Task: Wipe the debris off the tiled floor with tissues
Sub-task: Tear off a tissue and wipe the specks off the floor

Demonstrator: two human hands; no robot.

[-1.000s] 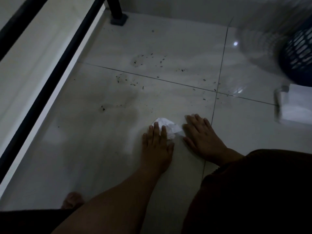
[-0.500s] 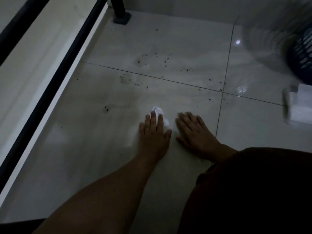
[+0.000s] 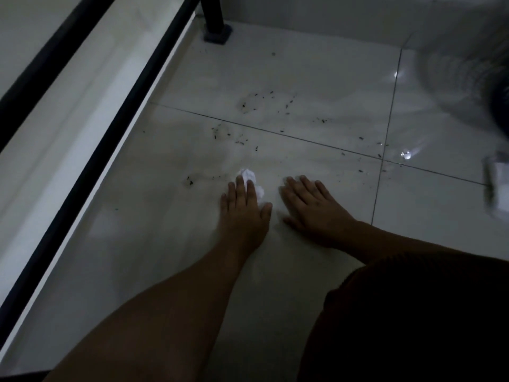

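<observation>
Beneath the flat-fingered left hand [image 3: 242, 213], press the crumpled white tissue [image 3: 248, 175] firmly toward dark debris specks [image 3: 239, 140] ahead; the open right hand [image 3: 311, 208] seemingly braces.

Tiled floor [image 3: 316, 78]: open stretch running up to the back wall [image 3: 303, 9].
Left bound: black bar [image 3: 110, 128] along the floor's edge.
Far left corner: black post foot [image 3: 217, 34] standing on the tile.
Right bound: dark round thing [image 3: 498, 106], blurred; white box [image 3: 498, 186] nearer, also blurred.

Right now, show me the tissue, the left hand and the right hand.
tissue [image 3: 249, 176], head view, crumpled part past the fingertips
left hand [image 3: 242, 216], head view, back of hand
right hand [image 3: 314, 208], head view, back of hand
</observation>
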